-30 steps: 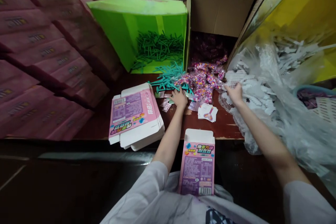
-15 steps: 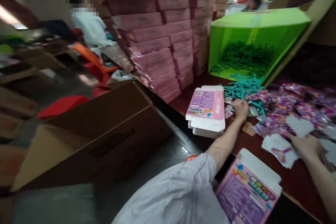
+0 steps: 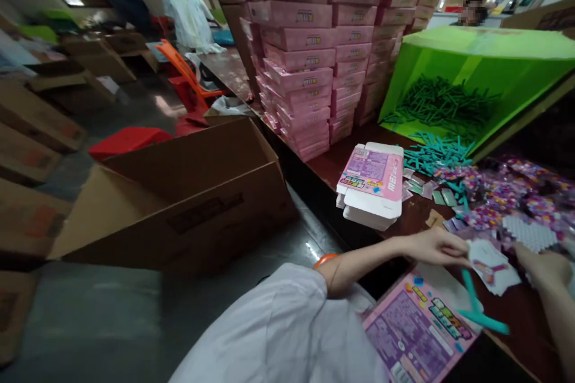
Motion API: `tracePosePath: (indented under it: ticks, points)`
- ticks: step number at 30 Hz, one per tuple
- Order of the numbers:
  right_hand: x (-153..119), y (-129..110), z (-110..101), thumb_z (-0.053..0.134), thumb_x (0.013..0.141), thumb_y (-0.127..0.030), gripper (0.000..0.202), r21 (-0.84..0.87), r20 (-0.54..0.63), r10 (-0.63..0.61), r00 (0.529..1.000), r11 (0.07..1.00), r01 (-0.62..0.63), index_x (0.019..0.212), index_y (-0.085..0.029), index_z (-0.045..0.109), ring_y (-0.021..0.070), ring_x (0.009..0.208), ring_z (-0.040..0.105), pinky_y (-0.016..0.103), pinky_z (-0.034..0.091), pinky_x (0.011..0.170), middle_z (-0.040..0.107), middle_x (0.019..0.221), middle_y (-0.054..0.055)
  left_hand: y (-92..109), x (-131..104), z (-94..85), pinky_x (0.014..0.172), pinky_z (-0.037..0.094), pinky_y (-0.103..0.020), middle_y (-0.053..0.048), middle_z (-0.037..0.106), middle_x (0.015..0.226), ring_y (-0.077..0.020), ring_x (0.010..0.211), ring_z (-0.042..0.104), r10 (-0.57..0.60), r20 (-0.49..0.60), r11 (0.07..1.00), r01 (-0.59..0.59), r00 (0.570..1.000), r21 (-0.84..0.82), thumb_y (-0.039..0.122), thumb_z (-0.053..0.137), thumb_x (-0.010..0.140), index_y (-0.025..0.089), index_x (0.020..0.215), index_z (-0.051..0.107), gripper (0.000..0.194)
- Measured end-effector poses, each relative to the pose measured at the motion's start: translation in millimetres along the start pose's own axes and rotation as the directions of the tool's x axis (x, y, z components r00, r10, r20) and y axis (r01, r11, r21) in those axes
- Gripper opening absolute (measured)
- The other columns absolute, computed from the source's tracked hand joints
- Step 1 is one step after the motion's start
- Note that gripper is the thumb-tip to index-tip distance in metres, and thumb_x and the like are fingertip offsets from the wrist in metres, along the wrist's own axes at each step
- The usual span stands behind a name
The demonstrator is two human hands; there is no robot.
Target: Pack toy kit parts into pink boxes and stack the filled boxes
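Note:
My left hand (image 3: 438, 246) is bent with its fingers pinched, beside a small pile of white cards with a pink-purple print (image 3: 492, 269). Directly under its fingertips hang two teal sticks (image 3: 471, 296), over the white flap of a pink and purple printed box (image 3: 420, 323) close to my body. At the right edge, my right hand (image 3: 543, 266) lies against the lower edge of a white, ridged, heart-like plate (image 3: 530, 233). Its fingers are blurred and partly hidden, so a hold on the plate cannot be made out.
Stacked flat pink cartons (image 3: 371, 182) lie on the dark red table, near small sachets (image 3: 424, 187). Behind are loose teal sticks (image 3: 433, 152), a green bin (image 3: 413, 66) and bags of colourful beads (image 3: 503, 197). Tall pink box stacks (image 3: 296, 42) and an open cardboard box (image 3: 224, 215) stand left.
My left hand has come from the teal stick pile toward my body, and two teal sticks now show beneath it. The view has turned left. My right hand stays by the white plate.

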State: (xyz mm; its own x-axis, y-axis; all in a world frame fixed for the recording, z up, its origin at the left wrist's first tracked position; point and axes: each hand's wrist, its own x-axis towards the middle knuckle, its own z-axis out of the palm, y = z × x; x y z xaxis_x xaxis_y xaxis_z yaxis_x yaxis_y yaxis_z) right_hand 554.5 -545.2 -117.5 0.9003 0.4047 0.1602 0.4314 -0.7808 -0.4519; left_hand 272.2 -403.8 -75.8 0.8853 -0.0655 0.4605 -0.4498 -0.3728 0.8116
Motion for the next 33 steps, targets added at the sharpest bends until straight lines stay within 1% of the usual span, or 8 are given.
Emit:
tracePosePath:
  ticks: [2, 7, 13, 17, 20, 25, 29, 33]
  points:
    - [-18.5, -15.0, -17.5, 0.052, 0.056, -0.059, 0.04, 0.024, -0.052, 0.152, 0.987, 0.988, -0.151, 0.083, -0.032, 0.065, 0.04, 0.099, 0.066, 0.052, 0.045, 0.067, 0.065, 0.086, 0.026, 0.8, -18.2, -8.3, 0.067, 0.04, -0.028, 0.004, 0.023, 0.064, -0.0097, 0.06, 0.033, -0.066, -0.029, 0.994, 0.063, 0.997, -0.087, 0.042, 0.056, 0.084, 0.022, 0.06, 0.019, 0.048]
    - [-50.2, -57.4, -61.9, 0.057, 0.068, -0.033, 0.035, 0.184, -0.412, 0.146, 0.899, 0.98, -0.075, 0.099, -0.018, 0.063, 0.0304, 0.092, 0.066, 0.042, 0.051, 0.078, 0.07, 0.101, 0.016, -8.6, -14.5, -21.8, 0.062, 0.035, -0.025, 0.005, 0.026, 0.059, -0.0097, 0.061, 0.029, -0.268, -0.334, 0.961, 0.276, 0.904, -0.023, 0.02, 0.049, 0.072, 0.021, 0.058, 0.02, 0.033]
    - [-64.2, -51.6, -88.2, 0.06, 0.065, -0.027, 0.029, 0.383, -0.499, -0.004, 0.867, 0.896, 0.224, 0.091, -0.015, 0.058, 0.0208, 0.077, 0.059, 0.035, 0.051, 0.072, 0.065, 0.087, 0.009, 10.7, -3.7, -24.8, 0.061, 0.034, -0.024, 0.003, 0.034, 0.06, -0.0114, 0.062, 0.037, -0.193, -0.174, 0.981, 0.194, 0.966, -0.009, 0.011, 0.041, 0.062, 0.02, 0.059, 0.024, 0.02]
    - [-96.2, -42.9, -103.0, 0.066, 0.065, -0.036, 0.027, 0.675, -0.222, -0.11, 0.969, 0.7, 0.234, 0.087, -0.021, 0.06, 0.0125, 0.05, 0.045, 0.028, 0.042, 0.049, 0.053, 0.062, -0.003, 22.2, -3.6, -18.1, 0.06, 0.034, -0.025, 0.002, 0.045, 0.062, -0.0121, 0.061, 0.041, -0.152, 0.0, 0.959, 0.148, 0.988, 0.243, 0.01, 0.045, 0.065, 0.02, 0.062, 0.038, 0.012]
    - [-123.0, -39.4, -114.5, 0.073, 0.063, -0.034, 0.025, 0.759, 0.046, -0.289, 0.956, 0.632, 0.154, 0.084, -0.022, 0.064, 0.011, 0.048, 0.045, 0.027, 0.041, 0.048, 0.054, 0.06, -0.004, 13.6, 0.0, -14.5, 0.062, 0.037, -0.025, 0.001, 0.051, 0.067, -0.0128, 0.062, 0.045, -0.191, 0.006, 0.943, 0.182, 0.982, 0.28, 0.015, 0.05, 0.072, 0.019, 0.072, 0.05, 0.005]
    - [-144.4, -31.9, -122.3, 0.079, 0.06, -0.035, 0.024, 0.714, 0.033, -0.331, 0.943, 0.668, 0.209, 0.075, -0.021, 0.067, 0.018, 0.074, 0.062, 0.033, 0.052, 0.071, 0.069, 0.082, 0.003, -1.4, 10.7, -19.2, 0.067, 0.042, -0.026, -0.001, 0.057, 0.074, -0.015, 0.069, 0.052, -0.23, -0.079, 0.925, 0.243, 0.97, 0.294, 0.009, 0.045, 0.074, 0.019, 0.081, 0.055, 0.016]
    - [-142.2, -26.3, -118.7, 0.081, 0.059, -0.037, 0.026, 0.712, 0.055, -0.301, 0.952, 0.681, 0.174, 0.075, -0.02, 0.069, 0.0162, 0.064, 0.06, 0.031, 0.051, 0.062, 0.069, 0.077, 0.003, 6.8, 29.2, -22.9, 0.073, 0.046, -0.029, -0.003, 0.059, 0.075, -0.0181, 0.072, 0.056, -0.263, 0.066, 0.903, 0.221, 0.963, 0.369, -0.002, 0.048, 0.062, 0.019, 0.085, 0.059, 0.033]
    - [-141.5, -28.7, -112.1, 0.08, 0.06, -0.035, 0.026, 0.735, 0.08, -0.297, 0.952, 0.663, 0.145, 0.077, -0.019, 0.069, 0.0139, 0.058, 0.057, 0.029, 0.048, 0.056, 0.069, 0.075, 0.002, 15.1, 31.0, -19.3, 0.082, 0.051, -0.034, -0.006, 0.065, 0.083, -0.0237, 0.084, 0.064, -0.294, 0.206, 0.936, 0.238, 0.933, 0.259, 0.007, 0.068, 0.06, 0.019, 0.083, 0.064, 0.026]
